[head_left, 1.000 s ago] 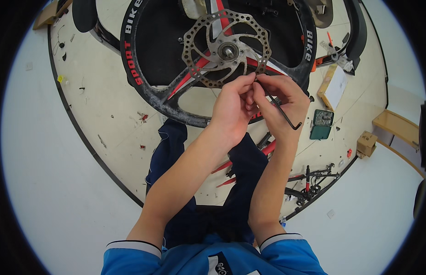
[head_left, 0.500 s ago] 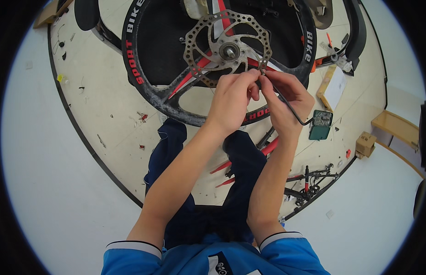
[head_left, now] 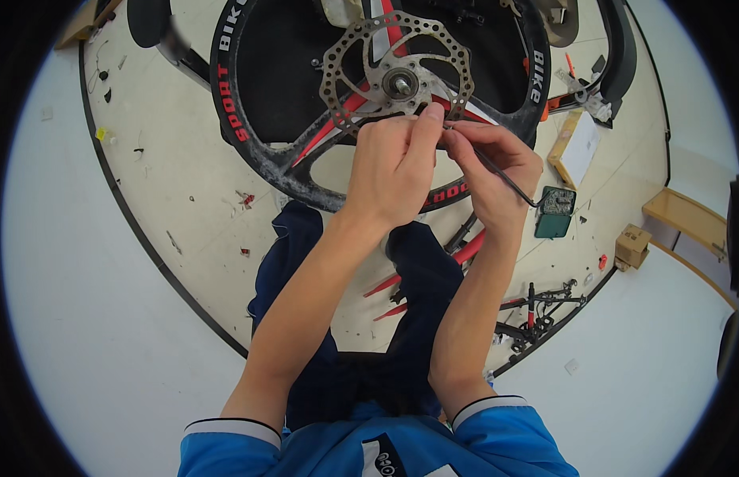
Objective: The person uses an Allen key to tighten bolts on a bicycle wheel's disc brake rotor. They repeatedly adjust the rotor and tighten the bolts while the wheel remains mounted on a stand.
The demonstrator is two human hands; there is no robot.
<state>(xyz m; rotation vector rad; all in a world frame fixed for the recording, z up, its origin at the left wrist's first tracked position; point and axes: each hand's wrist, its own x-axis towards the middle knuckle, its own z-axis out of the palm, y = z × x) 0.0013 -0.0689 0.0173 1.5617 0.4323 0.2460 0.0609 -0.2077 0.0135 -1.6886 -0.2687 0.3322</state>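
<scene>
My right hand (head_left: 496, 171) grips a black hex key (head_left: 503, 176), its bent end pointing down toward the right. The key's other end runs up to the fingertips of my left hand (head_left: 391, 171). The left fingers are pinched together there; whatever they hold is hidden. Both hands are over the near edge of a drilled metal brake disc (head_left: 331, 79), which is mounted around the hub (head_left: 401, 83). Beneath is a black bicycle wheel (head_left: 262, 171) with red and white spokes, lying flat in front of me. The left hand covers part of the disc's lower edge.
An open green case (head_left: 553, 226) with small metal parts lies right of my hands. Beyond it are a white-topped board (head_left: 576, 151) and black armrests (head_left: 616, 63). A black bike frame (head_left: 536, 314) and cardboard box (head_left: 632, 245) are at lower right. Scraps (head_left: 244, 199) litter the floor.
My left hand has shifted slightly left and turned, its thumb now higher and nearer the disc's bolt holes. The right hand with the hex key is nearly in place, slightly lower at the tip.
</scene>
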